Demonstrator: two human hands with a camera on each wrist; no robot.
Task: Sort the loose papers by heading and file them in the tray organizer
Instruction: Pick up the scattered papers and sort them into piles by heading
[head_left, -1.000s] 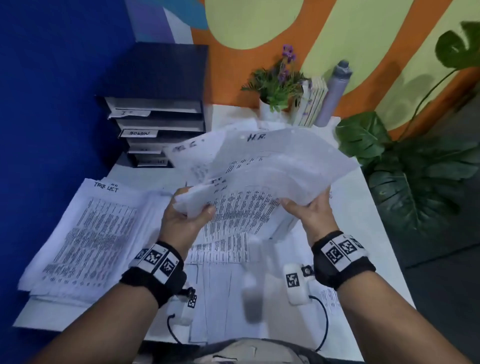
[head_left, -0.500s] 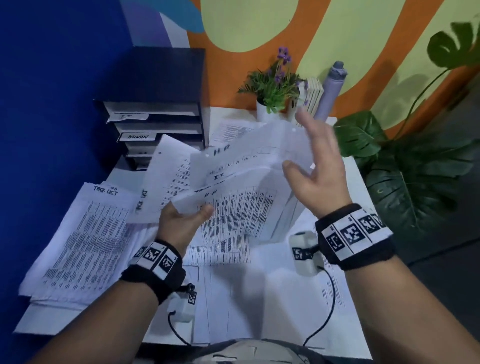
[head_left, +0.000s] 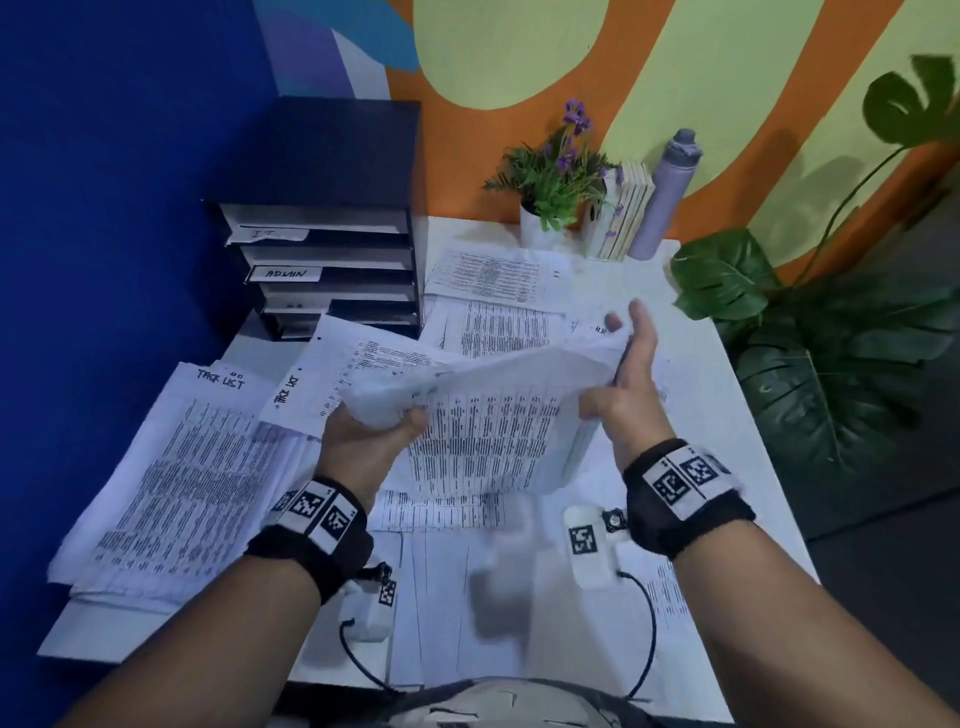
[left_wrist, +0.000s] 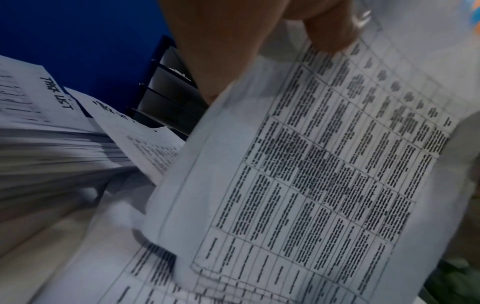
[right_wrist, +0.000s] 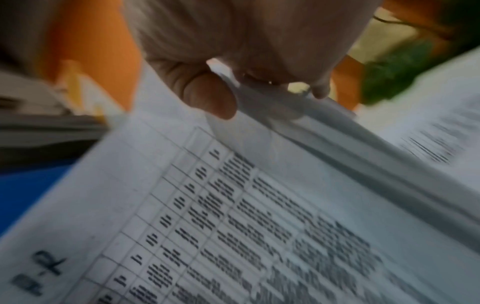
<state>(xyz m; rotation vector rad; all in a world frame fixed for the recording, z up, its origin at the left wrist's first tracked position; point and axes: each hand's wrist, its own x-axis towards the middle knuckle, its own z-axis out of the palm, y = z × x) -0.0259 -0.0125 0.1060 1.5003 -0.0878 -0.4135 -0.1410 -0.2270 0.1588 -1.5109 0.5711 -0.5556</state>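
Note:
My left hand (head_left: 395, 421) grips the left edge of a bundle of printed table sheets (head_left: 493, 431) above the desk. In the left wrist view the thumb of that left hand (left_wrist: 327, 30) presses on the bundle (left_wrist: 311, 185). My right hand (head_left: 618, 364) pinches the lifted upper sheets at the right edge. The right wrist view shows the right hand (right_wrist: 233, 82) with its thumb on an "H.R" sheet (right_wrist: 233, 226). The black tray organizer (head_left: 332, 260), labelled "IT" and "ADMIN", stands at the back left. A thick "TASK LIST" pile (head_left: 182, 467) lies left, with one loose sheet (head_left: 296, 395) tilted on it.
More printed sheets (head_left: 493, 291) lie spread over the white desk (head_left: 727, 415). A small potted plant (head_left: 556, 176), books (head_left: 623, 208) and a grey bottle (head_left: 665, 192) stand at the back. A large leafy plant (head_left: 831, 364) sits past the desk's right edge. A blue wall bounds the left.
A "TASK LIST" sheet has dropped left onto the pile. My right hand came down from raised and open to pinch the bundle's right edge. The bundle sits lower and flatter.

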